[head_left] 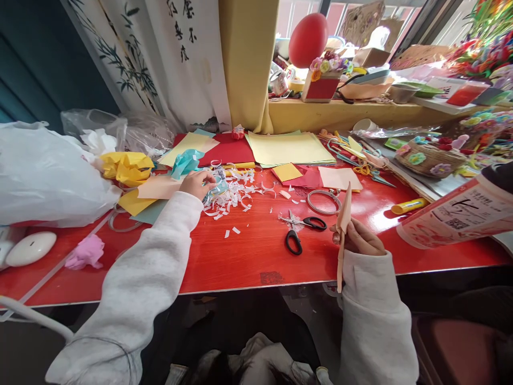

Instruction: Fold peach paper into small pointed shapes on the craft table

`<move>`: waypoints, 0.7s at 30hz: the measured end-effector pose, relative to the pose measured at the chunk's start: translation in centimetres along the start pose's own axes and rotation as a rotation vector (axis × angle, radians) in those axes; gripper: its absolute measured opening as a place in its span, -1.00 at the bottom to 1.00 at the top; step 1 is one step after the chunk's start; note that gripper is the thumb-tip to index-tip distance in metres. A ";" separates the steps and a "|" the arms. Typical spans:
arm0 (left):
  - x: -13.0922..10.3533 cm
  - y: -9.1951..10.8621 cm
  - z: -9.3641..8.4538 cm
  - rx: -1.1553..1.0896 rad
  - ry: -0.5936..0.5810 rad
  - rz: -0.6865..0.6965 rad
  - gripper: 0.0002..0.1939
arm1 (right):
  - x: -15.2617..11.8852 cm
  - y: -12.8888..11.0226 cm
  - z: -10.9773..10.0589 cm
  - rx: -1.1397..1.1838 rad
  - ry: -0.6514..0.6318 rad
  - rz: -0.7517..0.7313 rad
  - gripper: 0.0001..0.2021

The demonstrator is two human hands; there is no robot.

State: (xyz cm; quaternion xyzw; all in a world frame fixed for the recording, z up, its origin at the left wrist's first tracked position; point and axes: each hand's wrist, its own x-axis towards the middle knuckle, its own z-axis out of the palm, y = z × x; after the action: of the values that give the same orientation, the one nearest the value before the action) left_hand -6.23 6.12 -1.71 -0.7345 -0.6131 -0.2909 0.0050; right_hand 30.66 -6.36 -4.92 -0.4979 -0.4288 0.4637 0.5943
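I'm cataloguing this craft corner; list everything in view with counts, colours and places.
Table: 1, red, across the middle
Held paper: 1, peach, front right
Black-handled scissors: 1 pair, middle
Ring: 1, silver, behind scissors
Paper scraps: many, white, left of scissors
Sheets: several, mixed colours, mostly back
Crumpled pieces: several, yellow, teal, pink, left
Plastic bag: 1, white, far left
Cup: 1, pink and white, right
Tube: 1, yellow, beside cup
Basket: 1, brown with flowers, back right
Balloon-like object: 1, red, windowsill
Bamboo-print curtain: 1, white, behind
Other items: many, mixed colours, windowsill and table
Left hand: 1, grey sleeve, at the scraps
Right hand: 1, grey sleeve, gripping held paper
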 end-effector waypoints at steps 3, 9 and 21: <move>0.0 -0.2 0.1 0.005 -0.014 0.008 -0.94 | -0.1 -0.2 0.1 0.012 0.000 0.014 -0.67; 0.0 -0.4 0.1 -0.007 -0.024 0.043 -0.88 | -0.2 -0.6 0.2 0.027 0.012 0.036 -0.69; 0.3 -1.3 1.2 0.118 0.025 0.074 -0.96 | -0.4 -0.8 0.3 -0.040 -0.014 -0.003 -0.69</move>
State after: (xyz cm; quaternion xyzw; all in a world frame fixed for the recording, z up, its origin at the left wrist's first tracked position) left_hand -6.87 7.12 -3.02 -0.7513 -0.6014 -0.2633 0.0668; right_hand 30.36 -6.76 -4.12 -0.5056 -0.4429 0.4578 0.5819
